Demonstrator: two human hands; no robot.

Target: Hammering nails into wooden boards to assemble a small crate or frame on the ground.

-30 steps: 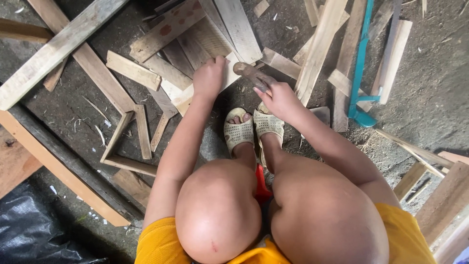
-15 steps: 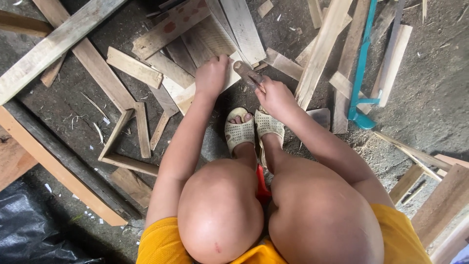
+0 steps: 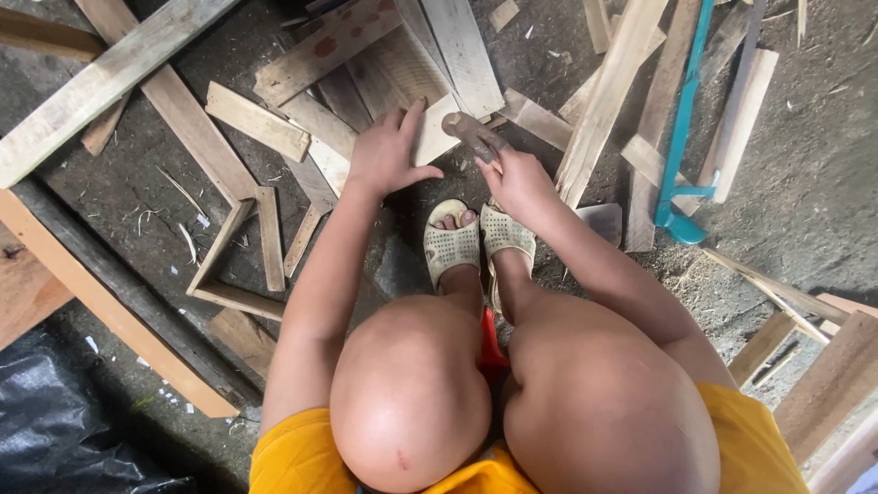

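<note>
The left hand (image 3: 389, 151) lies open and flat on the pale short wooden board (image 3: 430, 137). Just right of this board, the right hand (image 3: 519, 178) grips a brown wooden-handled tool (image 3: 468, 134). A strike may hit the spread fingers, I think.

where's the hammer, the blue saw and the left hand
hammer (image 3: 468, 133), head view, on its head just above the right hand
blue saw (image 3: 681, 119), head view, on the long blue frame
left hand (image 3: 389, 155), head view, on the back of the hand, flat on a pale board

no packages, labels, signs or screens visible.
</note>
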